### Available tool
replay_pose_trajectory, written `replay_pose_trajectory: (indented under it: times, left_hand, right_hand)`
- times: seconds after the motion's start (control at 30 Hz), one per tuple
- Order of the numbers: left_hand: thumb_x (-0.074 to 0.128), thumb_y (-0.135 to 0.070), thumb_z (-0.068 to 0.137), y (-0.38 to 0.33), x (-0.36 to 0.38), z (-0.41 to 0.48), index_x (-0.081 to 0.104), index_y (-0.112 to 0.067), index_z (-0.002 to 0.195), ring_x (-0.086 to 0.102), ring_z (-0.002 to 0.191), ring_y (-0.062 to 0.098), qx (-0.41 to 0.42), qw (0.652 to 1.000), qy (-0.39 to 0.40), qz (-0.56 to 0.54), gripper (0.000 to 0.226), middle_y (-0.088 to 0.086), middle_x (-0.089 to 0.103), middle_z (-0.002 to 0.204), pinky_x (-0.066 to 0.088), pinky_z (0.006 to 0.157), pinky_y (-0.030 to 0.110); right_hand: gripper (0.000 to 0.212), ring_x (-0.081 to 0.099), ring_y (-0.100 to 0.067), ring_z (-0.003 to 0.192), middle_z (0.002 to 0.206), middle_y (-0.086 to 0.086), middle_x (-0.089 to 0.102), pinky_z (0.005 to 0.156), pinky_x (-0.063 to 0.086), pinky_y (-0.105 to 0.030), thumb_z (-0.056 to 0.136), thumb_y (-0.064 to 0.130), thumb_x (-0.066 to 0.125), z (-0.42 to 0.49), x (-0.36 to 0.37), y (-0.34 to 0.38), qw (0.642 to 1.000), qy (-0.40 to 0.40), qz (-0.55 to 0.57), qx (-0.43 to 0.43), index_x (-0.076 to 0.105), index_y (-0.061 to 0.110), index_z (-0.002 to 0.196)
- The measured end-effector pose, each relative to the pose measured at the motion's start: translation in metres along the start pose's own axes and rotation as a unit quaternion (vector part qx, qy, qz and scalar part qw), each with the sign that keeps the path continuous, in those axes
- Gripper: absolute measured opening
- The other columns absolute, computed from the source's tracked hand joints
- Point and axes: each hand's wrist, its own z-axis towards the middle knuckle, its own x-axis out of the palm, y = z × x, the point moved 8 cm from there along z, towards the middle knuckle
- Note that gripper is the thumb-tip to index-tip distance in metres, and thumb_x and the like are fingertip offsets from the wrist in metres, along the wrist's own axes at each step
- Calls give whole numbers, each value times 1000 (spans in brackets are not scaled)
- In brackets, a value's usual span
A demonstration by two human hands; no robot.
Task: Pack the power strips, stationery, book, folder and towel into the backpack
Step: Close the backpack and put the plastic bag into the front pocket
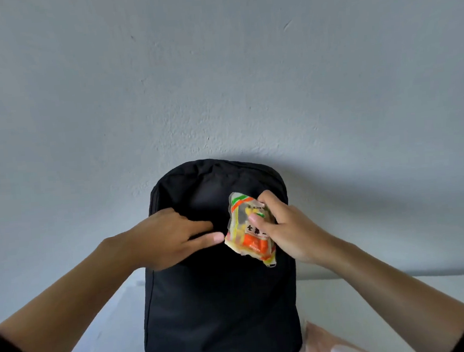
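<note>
The right hand [287, 227] grips a printed plastic packet [250, 230], probably the packaged towel, against the front of the upright black backpack [221, 301]. The left hand [169, 236] rests flat-fingered at the front pocket line. Step in hand: insertion. The next move calls for spreading the opening, then sliding the packet down.

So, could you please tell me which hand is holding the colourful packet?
The right hand: its fingers pinch the orange-and-green packet in front of the black backpack. The left hand holds nothing, fingers straight against the backpack's front.

Right hand [290, 226] grips a packet [250, 227] (orange-printed) against the backpack [218, 302].
</note>
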Motion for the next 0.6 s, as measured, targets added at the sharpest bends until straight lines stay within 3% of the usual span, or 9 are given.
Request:
replay_pose_trajectory:
  times: [0.07,0.13,0.23,0.33,0.4,0.5,0.6]
  left_hand:
    - [0,-83,87,-5,7,-6,57,-36,97,49,77,6,15,998,9,56,75,-11,52,72,33,93,23]
    - [11,-82,88,-7,9,-8,64,-34,98,51,83,4,39,998,-14,51,72,-15,57,80,35,97,23]
    - [45,-70,94,1,-1,-9,65,-30,88,54,68,2,45,991,-91,-83,45,-18,54,67,40,71,18]
    - [55,-61,94,0,-3,-12,63,-36,97,50,54,8,34,986,-111,-117,27,-13,48,54,34,55,15]
    - [55,-62,93,0,-7,-17,61,-39,102,47,50,12,26,984,-135,-111,25,-8,43,49,30,51,13]
    - [59,-65,89,6,-9,-22,56,-37,88,45,52,18,0,984,-131,-119,28,-3,43,50,34,50,21]
    - [60,-67,88,7,-5,-26,54,-35,85,46,54,22,-11,983,-136,-121,33,-2,43,51,40,54,29]
  right_hand:
    - [17,67,-13,78,91,-3,67,60,46,-25,104,40,52,3,-2,-1,999,-41,-2,-8,45,26,109]
    - [16,63,-3,72,87,6,64,55,43,-15,103,32,58,6,-6,6,993,-104,-1,-56,48,24,113]
    - [16,60,-3,76,89,9,61,64,45,-17,99,14,64,5,-24,30,962,-227,27,-150,55,21,110]
    - [24,57,-14,89,101,1,57,77,46,-25,91,-2,64,8,-24,54,937,-260,-37,-230,60,15,107]
    - [32,54,-14,85,100,4,54,78,47,-29,88,-5,63,15,-4,59,954,-165,-88,-235,57,19,108]
    - [33,56,-18,75,89,5,58,67,47,-40,94,6,55,16,39,41,976,68,-153,-137,43,27,117]
    - [13,53,-20,71,81,-1,57,63,38,-38,101,22,44,9,44,23,970,159,-178,-31,41,21,114]
